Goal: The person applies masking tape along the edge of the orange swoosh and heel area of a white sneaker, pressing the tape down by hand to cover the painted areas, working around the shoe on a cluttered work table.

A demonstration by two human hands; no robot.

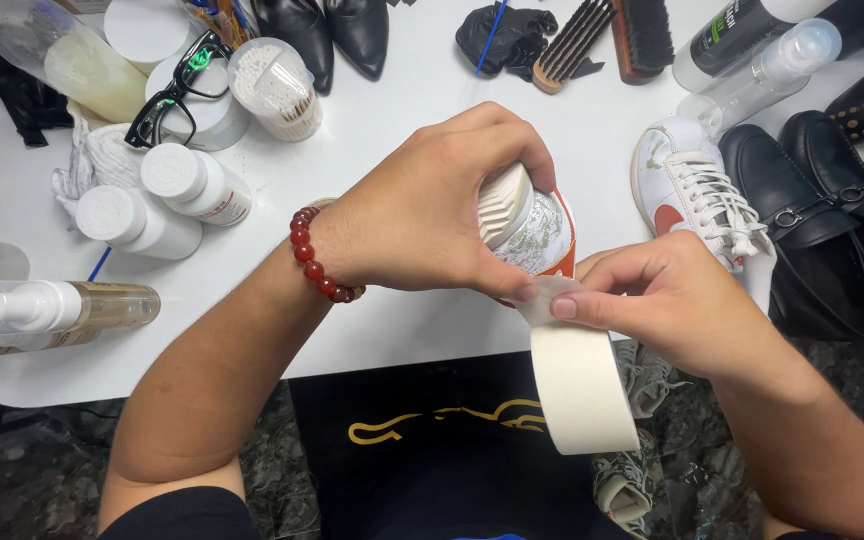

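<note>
My left hand, with a dark red bead bracelet on its wrist, grips a white sneaker with a ribbed sole and an orange-red heel patch, held over the table's front edge. My right hand pinches the free end of a wide roll of cream masking tape and presses it against the sneaker's side. The roll hangs below my right fingers. Much of the sneaker is hidden under my left hand.
The white table carries a second white sneaker, black loafers, brushes, black heels, glasses on white jars, a cotton swab tub, white bottles and a pump bottle.
</note>
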